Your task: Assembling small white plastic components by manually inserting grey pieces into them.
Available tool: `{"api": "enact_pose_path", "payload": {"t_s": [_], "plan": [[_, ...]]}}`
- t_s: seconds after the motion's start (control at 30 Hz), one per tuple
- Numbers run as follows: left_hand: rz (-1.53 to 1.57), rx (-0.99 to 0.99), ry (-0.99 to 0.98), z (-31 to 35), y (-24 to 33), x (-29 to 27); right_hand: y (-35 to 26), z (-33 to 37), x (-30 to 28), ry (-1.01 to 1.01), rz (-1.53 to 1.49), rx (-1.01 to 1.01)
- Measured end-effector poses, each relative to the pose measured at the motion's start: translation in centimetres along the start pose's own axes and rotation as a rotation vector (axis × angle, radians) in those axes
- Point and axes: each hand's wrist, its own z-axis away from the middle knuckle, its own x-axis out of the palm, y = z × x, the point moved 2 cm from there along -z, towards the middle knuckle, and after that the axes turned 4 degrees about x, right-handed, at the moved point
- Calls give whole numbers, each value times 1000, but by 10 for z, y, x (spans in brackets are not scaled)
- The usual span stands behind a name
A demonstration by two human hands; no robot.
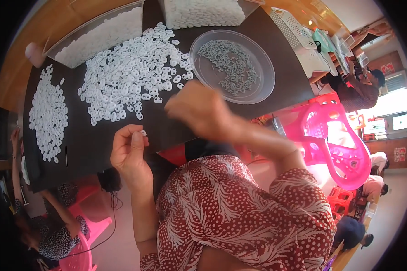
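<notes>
My left hand is closed at the table's near edge, pinching a small white plastic piece between thumb and fingers. My right hand is smeared by motion above the tabletop, between the white pile and a round tub; whether its fingers hold anything does not show. Beyond my hands spreads a big heap of small white oval plastic pieces with holes. The clear round tub holds many small grey metal pins or screws.
Two clear bins, one left and one right, hold white pieces at the table's back. A second pile of white pieces lies left, beside a thin rod. A pink plastic chair stands right. Other people sit on both sides.
</notes>
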Motion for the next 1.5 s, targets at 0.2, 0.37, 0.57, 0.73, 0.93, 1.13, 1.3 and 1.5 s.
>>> {"api": "enact_pose_path", "payload": {"t_s": [0.2,0.37,0.57,0.73,0.93,1.13,1.3,1.5], "plan": [[53,-100,-81,2,2,3,102,-12,-41,-13,204,394],[9,-109,-72,5,-1,0,137,-11,-23,-139,374,399],[6,-118,-42,6,-3,-8,141,-16,-9,-164,371,381],[26,-126,-6,7,-4,-10,141,-19,-11,-238,362,458],[31,-147,-2,7,1,-12,131,-19,-15,-154,472,311],[146,-144,23,5,-2,-15,63,-26,-33,-26,206,463],[169,-162,5,4,1,-7,4,-18,0,-187,-257,549],[124,-85,78,10,6,-5,-19,-18,32,-344,-558,585]]}}
